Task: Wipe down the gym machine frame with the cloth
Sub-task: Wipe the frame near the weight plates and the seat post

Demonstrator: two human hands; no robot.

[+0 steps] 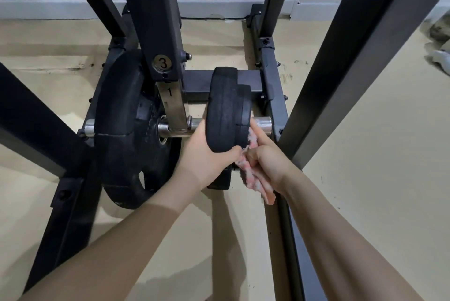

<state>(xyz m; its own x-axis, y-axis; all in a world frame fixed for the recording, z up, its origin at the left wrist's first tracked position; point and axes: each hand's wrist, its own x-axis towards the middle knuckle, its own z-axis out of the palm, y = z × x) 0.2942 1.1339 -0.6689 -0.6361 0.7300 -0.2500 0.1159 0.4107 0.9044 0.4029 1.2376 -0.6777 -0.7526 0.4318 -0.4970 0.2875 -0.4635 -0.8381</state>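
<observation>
Both hands are occupied: the small right-side weight plates are gripped by the left hand, while the pink cloth is bunched in the right hand beside them. No wiped stretch of frame can be told; most seems left.

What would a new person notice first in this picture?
At the centre, the left hand grips the small black weight plates on the steel bar. Beside it, the right hand holds a pink cloth against them. A larger black plate sits on the left.
</observation>
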